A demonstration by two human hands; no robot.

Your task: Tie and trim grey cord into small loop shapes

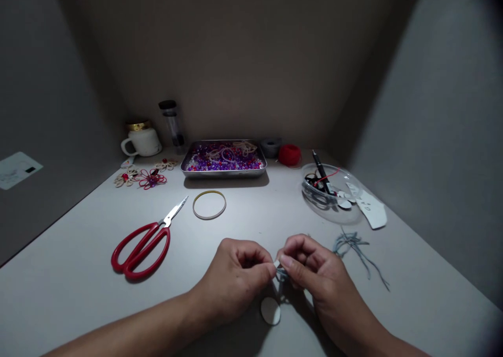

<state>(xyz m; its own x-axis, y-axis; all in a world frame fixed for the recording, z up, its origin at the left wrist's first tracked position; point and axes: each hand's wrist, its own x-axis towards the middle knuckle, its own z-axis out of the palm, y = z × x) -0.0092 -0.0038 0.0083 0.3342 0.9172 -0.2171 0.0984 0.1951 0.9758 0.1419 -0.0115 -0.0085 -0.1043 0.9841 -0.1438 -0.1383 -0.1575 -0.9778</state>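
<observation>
Near the front of the table, my left hand and my right hand meet fingertip to fingertip, both closed in a pinch. Blue-grey yarn shows between them, with a small white piece at the fingertips. Fingers hide much of this work, so how yarn and piece join cannot be made out. Strands hang down below the fingers. A round white disc is just beneath my hands. More cut blue-grey yarn strands lie loose to the right of my right hand.
Red-handled scissors and a thin hoop lie left. Behind are a bead tray, grey yarn ball, red yarn ball, lidded mug and bead flowers. A clear dish holds a pen.
</observation>
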